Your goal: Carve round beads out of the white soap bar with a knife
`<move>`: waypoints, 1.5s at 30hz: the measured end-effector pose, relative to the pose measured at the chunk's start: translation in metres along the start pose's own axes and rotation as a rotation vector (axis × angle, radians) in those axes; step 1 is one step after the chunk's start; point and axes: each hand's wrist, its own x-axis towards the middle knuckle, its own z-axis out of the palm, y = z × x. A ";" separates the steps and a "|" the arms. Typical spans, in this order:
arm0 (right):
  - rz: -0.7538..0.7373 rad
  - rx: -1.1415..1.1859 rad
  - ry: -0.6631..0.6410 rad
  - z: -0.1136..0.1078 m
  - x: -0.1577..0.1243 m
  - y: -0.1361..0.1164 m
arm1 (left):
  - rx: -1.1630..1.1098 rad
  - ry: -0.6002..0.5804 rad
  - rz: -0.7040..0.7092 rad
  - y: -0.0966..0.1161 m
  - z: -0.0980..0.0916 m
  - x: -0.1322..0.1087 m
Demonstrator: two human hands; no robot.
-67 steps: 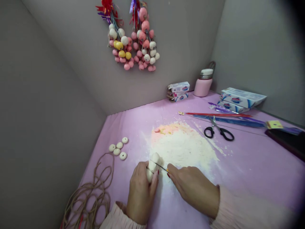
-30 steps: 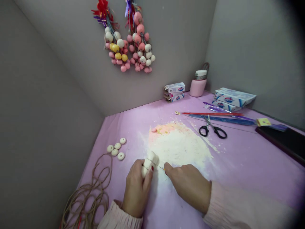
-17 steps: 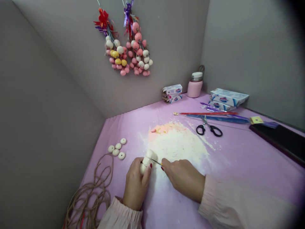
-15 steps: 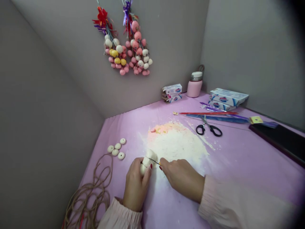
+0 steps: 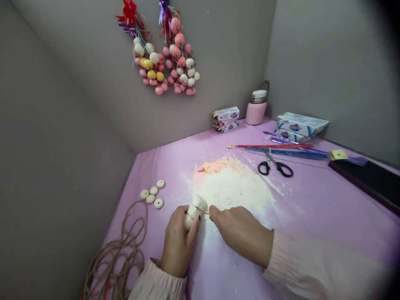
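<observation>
My left hand (image 5: 178, 241) is closed around a rounded white bar of soap (image 5: 199, 202), thumb on its near right side. A cut line runs across the soap beside the thumb. In my right hand (image 5: 242, 233) is a small thin-bladed knife (image 5: 203, 211), its blade lying against the soap's upper part; most of the handle is hidden in the fist. White shavings (image 5: 234, 189) spread over the table just beyond both hands, with pink and yellow crumbs along the far edge. Several small white beads (image 5: 150, 199) with holes lie to the left.
Brown cord (image 5: 117, 266) lies in loops at the lower left. Black-handled scissors (image 5: 275, 166), ribbons (image 5: 287, 153) and a dark flat object (image 5: 365, 185) are on the right. Boxes (image 5: 301, 124) and a pink jar (image 5: 256, 112) stand at the back. Bead bunches (image 5: 151, 62) hang on the wall.
The view has shifted slightly. Both hands keep their hold, and the knife blade stays at nearly the same spot on the soap.
</observation>
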 end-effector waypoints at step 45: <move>-0.025 0.000 -0.004 -0.003 -0.004 0.010 | 0.029 0.022 0.021 -0.001 0.003 0.001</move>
